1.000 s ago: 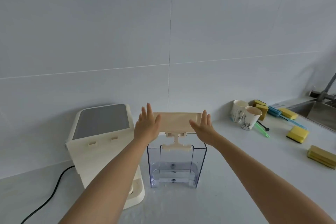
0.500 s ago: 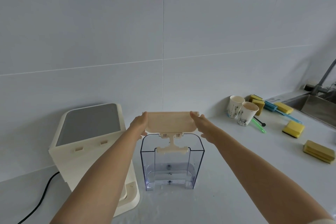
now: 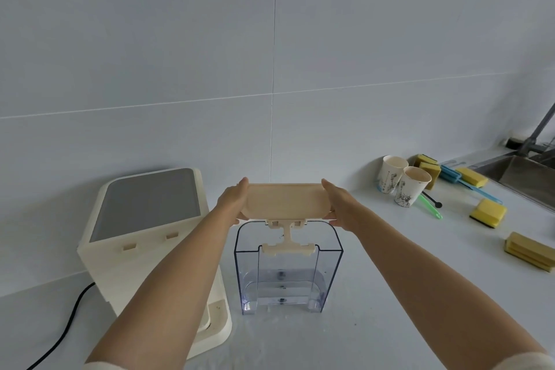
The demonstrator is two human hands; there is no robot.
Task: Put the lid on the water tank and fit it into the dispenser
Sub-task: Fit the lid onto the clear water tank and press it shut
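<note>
hands [image 3: 232, 203] hold lid [image 3: 285, 201] (over tank [image 3: 287, 267])

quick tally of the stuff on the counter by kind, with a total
dispenser: 1
water tank: 1
lid, held over the tank by both hands: 1
paper cups: 2
yellow sponges: 5, counting the far ones, which overlap
brushes, blue and green: 2
total: 12

- We saw a lid [image 3: 285, 201] of matt cream plastic.
- We noted a water tank [image 3: 287, 267] of clear, glossy plastic.
- We found the dispenser [image 3: 144, 237] in smooth cream plastic with a matt grey top panel.
- We saw a smooth white worktop [image 3: 390, 294] and glossy wall tiles [image 3: 270, 39].
- We noted printed paper cups [image 3: 404, 185], spongy yellow sponges [image 3: 488, 212] and a brushed metal sink [image 3: 522, 174].
</note>
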